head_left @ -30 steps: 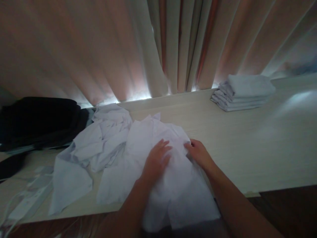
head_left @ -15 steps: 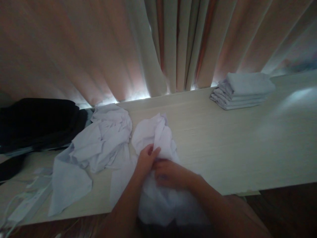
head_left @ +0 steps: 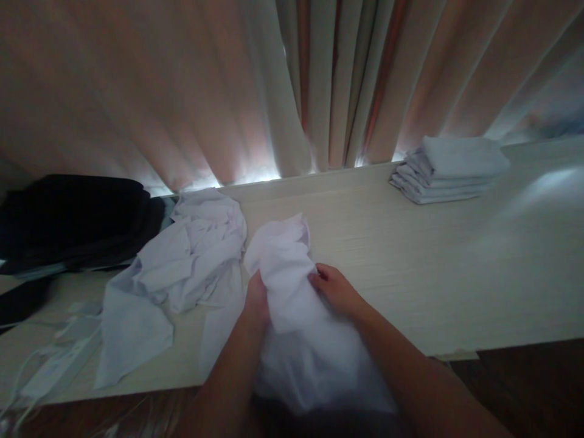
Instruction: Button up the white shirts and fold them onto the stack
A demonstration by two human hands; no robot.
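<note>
A white cloth garment [head_left: 292,298] lies bunched at the front middle of the table, its lower part hanging over the near edge towards me. My left hand [head_left: 258,298] grips its left side, with the fingers partly hidden by the fabric. On the opposite side my right hand [head_left: 335,289] is closed on the garment's edge, thumb on top and fingers curled. The cloth stretches between both hands. Just left of it, a crumpled heap of white cloth [head_left: 196,255] spreads across the table, one flap trailing towards the front edge.
A neat stack of folded white cloths [head_left: 456,170] stands at the back right of the pale table [head_left: 410,261]. Dark folded fabric [head_left: 77,219] is piled at the far left. A white power strip [head_left: 59,371] with cables lies front left. Curtains [head_left: 205,91] hang behind.
My hands, close together before, have moved apart to either side of the garment. The right hand went up and right, and the cloth between them now lies more spread out.
</note>
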